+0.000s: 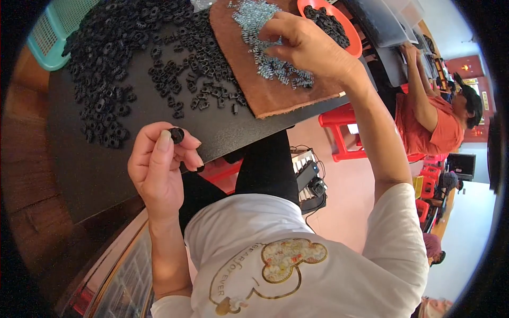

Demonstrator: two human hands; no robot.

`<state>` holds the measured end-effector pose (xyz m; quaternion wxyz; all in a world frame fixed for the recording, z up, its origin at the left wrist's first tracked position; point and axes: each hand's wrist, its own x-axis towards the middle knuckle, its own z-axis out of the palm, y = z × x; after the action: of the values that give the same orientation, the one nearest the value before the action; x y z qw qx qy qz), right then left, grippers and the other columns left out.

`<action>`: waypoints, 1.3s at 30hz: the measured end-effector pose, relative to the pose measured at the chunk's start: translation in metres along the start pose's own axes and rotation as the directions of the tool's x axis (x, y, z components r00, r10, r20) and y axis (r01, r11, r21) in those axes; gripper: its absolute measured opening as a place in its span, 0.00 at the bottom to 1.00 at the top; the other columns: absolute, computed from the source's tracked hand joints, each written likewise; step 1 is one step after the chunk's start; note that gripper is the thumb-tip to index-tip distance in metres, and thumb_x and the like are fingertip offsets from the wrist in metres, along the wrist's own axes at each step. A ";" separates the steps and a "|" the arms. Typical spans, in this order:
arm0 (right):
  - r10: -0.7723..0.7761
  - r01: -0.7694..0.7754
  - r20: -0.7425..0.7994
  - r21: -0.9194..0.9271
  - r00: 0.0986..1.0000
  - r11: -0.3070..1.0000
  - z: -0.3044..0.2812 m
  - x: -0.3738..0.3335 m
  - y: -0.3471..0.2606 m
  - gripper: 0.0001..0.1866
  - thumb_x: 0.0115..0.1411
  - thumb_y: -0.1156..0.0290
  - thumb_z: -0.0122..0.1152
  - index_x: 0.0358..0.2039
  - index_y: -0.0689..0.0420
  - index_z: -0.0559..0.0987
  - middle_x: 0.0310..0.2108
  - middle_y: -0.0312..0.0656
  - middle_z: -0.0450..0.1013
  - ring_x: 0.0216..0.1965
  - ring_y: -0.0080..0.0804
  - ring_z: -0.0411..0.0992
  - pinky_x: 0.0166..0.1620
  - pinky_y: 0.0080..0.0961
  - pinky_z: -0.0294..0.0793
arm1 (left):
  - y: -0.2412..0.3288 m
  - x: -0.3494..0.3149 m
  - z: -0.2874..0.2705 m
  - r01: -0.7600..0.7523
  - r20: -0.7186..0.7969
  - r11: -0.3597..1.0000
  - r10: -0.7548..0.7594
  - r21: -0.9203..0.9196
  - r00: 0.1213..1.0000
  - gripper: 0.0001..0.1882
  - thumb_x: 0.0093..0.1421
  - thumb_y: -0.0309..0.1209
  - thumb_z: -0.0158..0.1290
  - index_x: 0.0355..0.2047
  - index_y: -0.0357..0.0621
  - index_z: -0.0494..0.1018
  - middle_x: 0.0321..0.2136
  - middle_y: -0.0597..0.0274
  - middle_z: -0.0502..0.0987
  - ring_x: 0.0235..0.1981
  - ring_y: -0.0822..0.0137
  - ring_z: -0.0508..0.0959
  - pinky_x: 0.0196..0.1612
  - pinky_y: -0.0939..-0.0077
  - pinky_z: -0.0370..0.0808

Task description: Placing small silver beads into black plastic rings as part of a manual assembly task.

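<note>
My left hand (159, 164) hangs over the near edge of the black table (69, 164) and pinches a small black plastic part (176, 134) between thumb and fingertips. Beyond it, my right hand (307, 45) reaches onto a brown board (275, 98) and its fingertips close among a heap of small silvery metal pieces (265, 47). I cannot tell whether it holds one. Many loose black plastic parts (132, 53) lie spread over the black table to the left of the board.
A red bowl (354, 42) with black parts stands behind the board. A turquoise basket (53, 32) sits at the far left. Another person in an orange shirt (435, 127) works at the right. Red stools (344, 132) and a power strip (310, 175) are on the floor below.
</note>
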<state>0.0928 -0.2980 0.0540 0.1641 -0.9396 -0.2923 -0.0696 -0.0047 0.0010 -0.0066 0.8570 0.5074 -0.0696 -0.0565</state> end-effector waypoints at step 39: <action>0.224 -0.156 0.004 0.730 0.975 0.666 0.029 0.034 -0.119 0.10 0.56 0.71 0.60 0.31 0.66 0.78 0.19 0.42 0.72 0.23 0.24 0.70 0.29 0.26 0.70 | 0.003 0.007 -0.007 0.047 -0.051 0.983 -0.056 -0.177 0.997 0.11 0.68 0.31 0.42 0.41 0.35 0.69 0.28 0.50 0.78 0.19 0.69 0.76 0.23 0.79 0.70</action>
<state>0.0537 -0.1781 0.0659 0.5409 -0.8190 -0.1891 0.0289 0.0031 0.0071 -0.0069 0.8984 0.4328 -0.0271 -0.0703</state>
